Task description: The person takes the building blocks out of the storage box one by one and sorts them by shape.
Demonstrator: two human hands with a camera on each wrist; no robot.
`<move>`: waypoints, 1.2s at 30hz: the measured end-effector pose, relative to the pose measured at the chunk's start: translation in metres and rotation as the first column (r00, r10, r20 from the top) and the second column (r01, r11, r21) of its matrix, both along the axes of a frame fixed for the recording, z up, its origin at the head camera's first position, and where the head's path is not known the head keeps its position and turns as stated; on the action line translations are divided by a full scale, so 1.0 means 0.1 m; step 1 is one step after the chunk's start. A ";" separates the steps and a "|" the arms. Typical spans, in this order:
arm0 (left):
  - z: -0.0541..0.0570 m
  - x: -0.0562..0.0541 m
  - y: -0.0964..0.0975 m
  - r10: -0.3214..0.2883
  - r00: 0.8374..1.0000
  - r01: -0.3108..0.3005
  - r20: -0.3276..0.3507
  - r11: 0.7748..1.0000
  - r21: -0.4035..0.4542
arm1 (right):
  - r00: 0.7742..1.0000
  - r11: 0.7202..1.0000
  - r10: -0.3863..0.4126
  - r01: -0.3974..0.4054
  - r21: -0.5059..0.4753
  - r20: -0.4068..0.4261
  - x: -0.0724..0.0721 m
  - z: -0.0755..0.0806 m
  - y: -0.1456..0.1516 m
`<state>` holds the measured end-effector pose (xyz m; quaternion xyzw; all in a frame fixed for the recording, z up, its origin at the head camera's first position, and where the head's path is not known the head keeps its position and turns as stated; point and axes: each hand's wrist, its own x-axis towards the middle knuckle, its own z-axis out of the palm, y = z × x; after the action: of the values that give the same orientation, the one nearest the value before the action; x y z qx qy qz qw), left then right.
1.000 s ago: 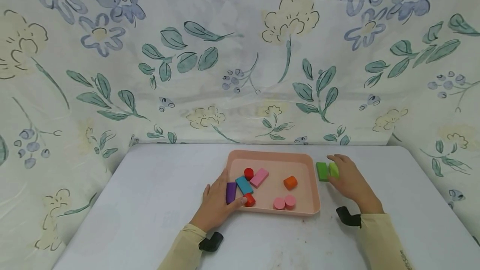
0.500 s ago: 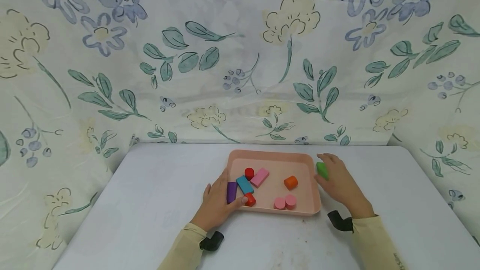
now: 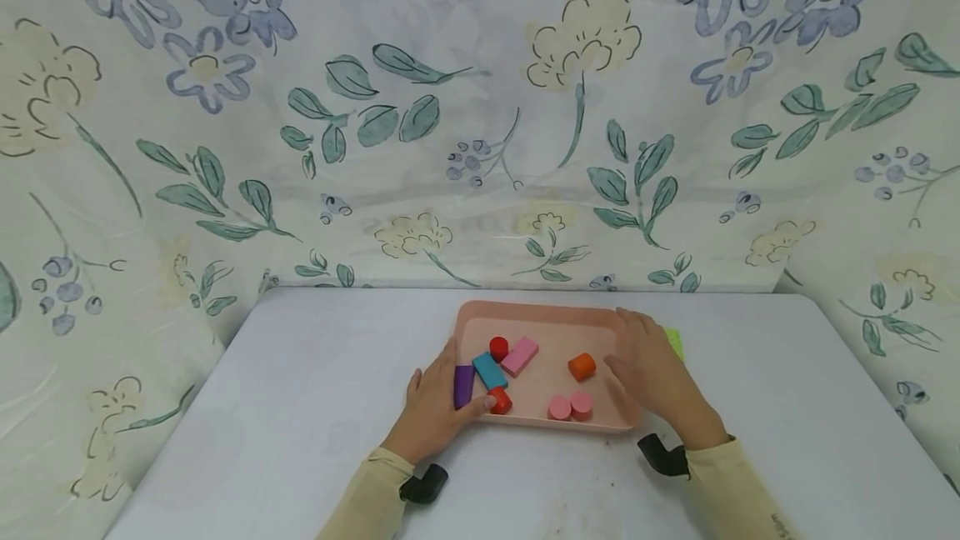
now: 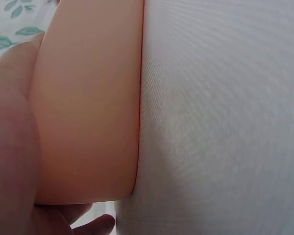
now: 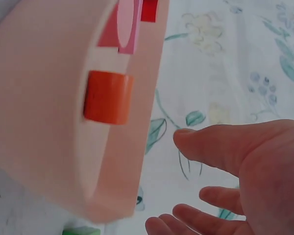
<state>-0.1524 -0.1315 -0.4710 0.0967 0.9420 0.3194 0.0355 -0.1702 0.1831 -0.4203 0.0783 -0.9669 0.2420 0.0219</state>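
My left hand (image 3: 431, 407) holds the near left corner of a peach plastic tray (image 3: 543, 319), its fingers along the left side and its thumb over the front rim beside a red block (image 3: 498, 400). In the left wrist view, the palm lies against the tray's outer wall (image 4: 88, 107). Over the tray's right rim hovers my right hand (image 3: 660, 369), thumb and fingers spread, with nothing in it. Nearest to it inside the tray is an orange cylinder (image 3: 582, 367). A light green block (image 3: 677, 342) on the table is partly hidden behind this hand.
In the tray lie a purple block (image 3: 463, 386), a blue block (image 3: 490, 370), a pink block (image 3: 520, 355), a red cylinder (image 3: 498, 347) and two pink cylinders (image 3: 559, 407). A darker green block (image 5: 81, 231) shows beside the tray. Flowered cloth (image 3: 480, 190) hangs behind the white table (image 3: 315, 390).
My right hand has moved left from the light green block, past the darker green one, to above the tray's right rim. The left hand and the tray's contents stay put.
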 end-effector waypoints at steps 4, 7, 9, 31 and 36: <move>0.01 0.02 -0.01 -0.001 1.000 0.001 -0.003 1.000 -0.002 | 1.000 0.999 0.022 -0.021 0.028 -0.020 0.02 -0.04 -0.09; 0.00 0.02 -0.01 -0.002 1.000 0.002 -0.003 1.000 0.000 | 0.999 0.998 0.037 -0.036 0.056 -0.030 0.03 -0.05 -0.15; 0.00 0.02 -0.01 -0.003 1.000 0.003 -0.005 1.000 0.000 | 0.999 0.998 0.033 -0.031 0.045 -0.031 0.04 -0.06 -0.19; 0.01 0.02 -0.01 -0.003 1.000 0.004 -0.019 1.000 0.007 | 0.999 0.995 0.013 -0.017 -0.102 -0.036 0.10 -0.16 -0.77; 0.00 0.01 -0.01 -0.003 1.000 0.003 -0.013 1.000 0.005 | 0.999 0.992 0.015 -0.020 -0.126 -0.036 0.07 -0.17 -0.89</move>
<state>-0.1512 -0.1328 -0.4708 0.1005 0.9413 0.3209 0.0295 -0.1628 0.0941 -0.4378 0.0896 -0.9484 0.3014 0.0417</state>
